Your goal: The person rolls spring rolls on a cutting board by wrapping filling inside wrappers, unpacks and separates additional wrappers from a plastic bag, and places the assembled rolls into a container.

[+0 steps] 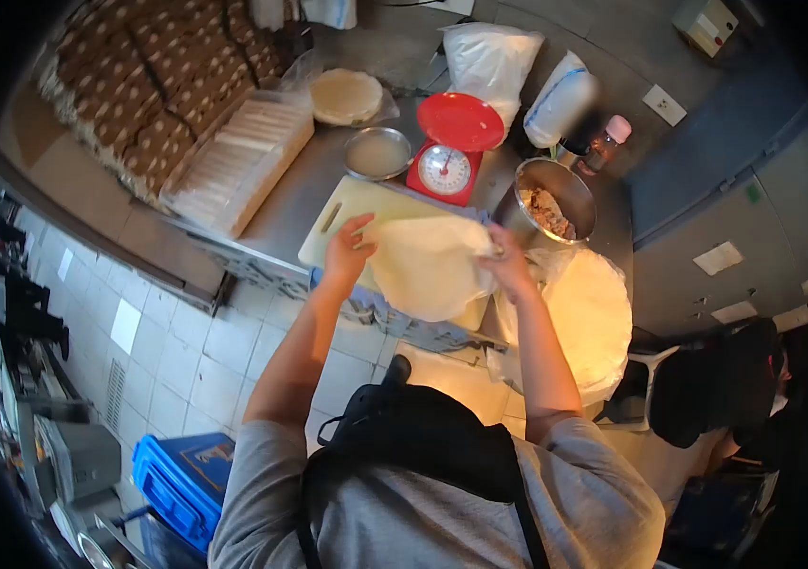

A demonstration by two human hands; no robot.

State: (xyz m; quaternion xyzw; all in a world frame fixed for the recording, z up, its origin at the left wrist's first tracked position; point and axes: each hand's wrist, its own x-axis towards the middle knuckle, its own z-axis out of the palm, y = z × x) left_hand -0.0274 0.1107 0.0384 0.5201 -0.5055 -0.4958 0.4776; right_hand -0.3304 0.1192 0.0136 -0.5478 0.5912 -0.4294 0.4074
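A thin, pale round dough wrapper [432,266] is spread between my hands over the yellowish cutting board [321,245]. My left hand [349,248] is at its left edge, fingers curled toward the rim. On the opposite side my right hand [508,264] grips the edge, slightly blurred. Beside my right forearm lies a large stack of round wrappers [579,318] in clear plastic. A metal pot [525,180] with brown, chunky filling [548,211] stands behind it. Past the board are a red dial scale [445,171] and a metal bowl [377,154] of pale liquid.
A plastic-covered tray of pale rolls [243,156] sits left on the steel counter. Behind are a flat round stack [347,97], white bags [491,66] and a pink-capped bottle [605,144]. A blue bin [181,484] stands on the floor; a person in dark clothes [717,379] is at right.
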